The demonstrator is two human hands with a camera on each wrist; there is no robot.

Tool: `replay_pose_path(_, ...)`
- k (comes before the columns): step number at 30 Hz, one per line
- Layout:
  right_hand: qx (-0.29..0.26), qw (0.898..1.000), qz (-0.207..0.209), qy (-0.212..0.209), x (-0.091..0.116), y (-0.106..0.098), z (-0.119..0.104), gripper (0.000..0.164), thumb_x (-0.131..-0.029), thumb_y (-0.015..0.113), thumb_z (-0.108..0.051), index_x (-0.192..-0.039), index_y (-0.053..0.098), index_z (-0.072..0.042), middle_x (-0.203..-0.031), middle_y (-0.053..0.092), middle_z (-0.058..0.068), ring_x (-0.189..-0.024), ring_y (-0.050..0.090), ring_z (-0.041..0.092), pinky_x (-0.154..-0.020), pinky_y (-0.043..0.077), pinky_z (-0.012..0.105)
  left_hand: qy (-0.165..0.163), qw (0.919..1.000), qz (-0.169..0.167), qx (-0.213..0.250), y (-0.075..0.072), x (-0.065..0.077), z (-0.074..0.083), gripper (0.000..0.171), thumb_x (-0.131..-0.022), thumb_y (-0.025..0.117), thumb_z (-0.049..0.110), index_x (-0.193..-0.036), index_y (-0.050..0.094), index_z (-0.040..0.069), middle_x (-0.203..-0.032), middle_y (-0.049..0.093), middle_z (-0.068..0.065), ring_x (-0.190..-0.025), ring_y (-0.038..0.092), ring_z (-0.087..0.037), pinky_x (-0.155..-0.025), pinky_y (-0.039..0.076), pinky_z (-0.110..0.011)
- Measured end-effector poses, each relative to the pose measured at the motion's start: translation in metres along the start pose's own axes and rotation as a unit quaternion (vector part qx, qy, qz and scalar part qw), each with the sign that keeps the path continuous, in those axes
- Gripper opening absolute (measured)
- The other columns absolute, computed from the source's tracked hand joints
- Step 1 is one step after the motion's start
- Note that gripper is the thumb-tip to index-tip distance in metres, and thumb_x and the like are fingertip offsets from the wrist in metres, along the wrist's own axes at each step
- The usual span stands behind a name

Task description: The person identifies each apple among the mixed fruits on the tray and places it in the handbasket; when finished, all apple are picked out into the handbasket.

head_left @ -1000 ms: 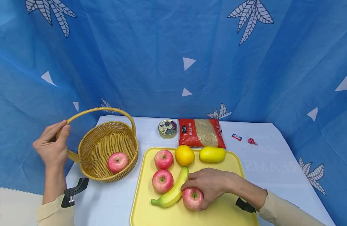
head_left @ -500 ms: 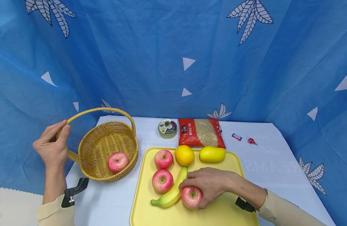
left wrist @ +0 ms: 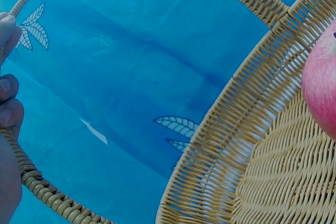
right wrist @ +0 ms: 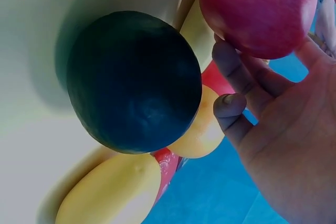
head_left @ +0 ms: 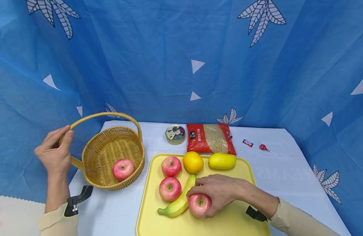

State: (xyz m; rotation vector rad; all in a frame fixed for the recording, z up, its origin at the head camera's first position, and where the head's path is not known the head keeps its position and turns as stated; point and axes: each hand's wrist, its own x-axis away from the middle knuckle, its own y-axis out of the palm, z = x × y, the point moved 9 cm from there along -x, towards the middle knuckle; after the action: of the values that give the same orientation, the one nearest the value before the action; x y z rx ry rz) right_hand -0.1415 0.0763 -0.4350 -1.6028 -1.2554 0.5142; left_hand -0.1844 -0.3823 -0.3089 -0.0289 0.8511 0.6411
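At the left, my left hand grips the arched handle of a wicker basket. The basket tilts toward the tray, and a pink apple lies inside it. Over the yellow tray, my right hand holds another pink apple between thumb and fingers, close beside a banana. Two more apples, an orange and a yellow oblong fruit are on the tray. A dark green round object shows in the right wrist view; my hand hides it from the head view.
Behind the tray lie a round tin and a red bag of pasta. Farther right are a small blue-and-red packet and a lollipop. Blue curtains surround the white table.
My right hand and the apple in it have shifted slightly left and up in the head view. The left hand and the basket have stayed still.
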Motion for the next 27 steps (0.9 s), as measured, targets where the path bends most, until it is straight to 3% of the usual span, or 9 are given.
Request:
replay_pose_path(5, -0.001, 1.000, 0.017, 0.002, -0.0007, -0.0025, -0.0013, 0.059, -0.082, 0.070, -0.064, -0.136, 0.055, -0.045, -0.107, 0.053, -0.018, -0.086, 0.051, -0.003, -0.076, 0.044, 0.016, 0.006, 0.9996, -0.005, -0.028, -0.0001, 0.0000, 0.0011, 0.018, -0.084, 0.074, -0.012, -0.101, 0.073, -0.016, -0.095, 0.076, -0.015, -0.076, 0.066, -0.006, -0.067, 0.050, -0.012)
replay_pose_path(21, -0.013, 0.999, 0.049, 0.004, -0.0037, -0.0075, -0.0032, 0.061, -0.083, 0.067, -0.066, -0.139, 0.053, -0.046, -0.108, 0.052, -0.018, -0.089, 0.050, -0.002, -0.077, 0.045, 0.017, 0.007, 0.9998, -0.005, -0.018, 0.0004, 0.0001, 0.0025, 0.018, -0.084, 0.074, -0.012, -0.101, 0.072, -0.016, -0.094, 0.076, -0.017, -0.073, 0.065, -0.006, -0.064, 0.049, -0.012)
replay_pose_path(27, -0.016, 0.999, 0.051, 0.006, -0.0048, -0.0079, -0.0034, 0.062, -0.083, 0.067, -0.067, -0.140, 0.052, -0.047, -0.109, 0.053, -0.017, -0.091, 0.050, -0.001, -0.077, 0.045, 0.017, 0.005, 0.9990, -0.007, -0.043, 0.0018, 0.0009, 0.0052, 0.018, -0.085, 0.074, -0.010, -0.102, 0.073, -0.014, -0.094, 0.076, -0.013, -0.073, 0.064, -0.004, -0.064, 0.048, -0.011)
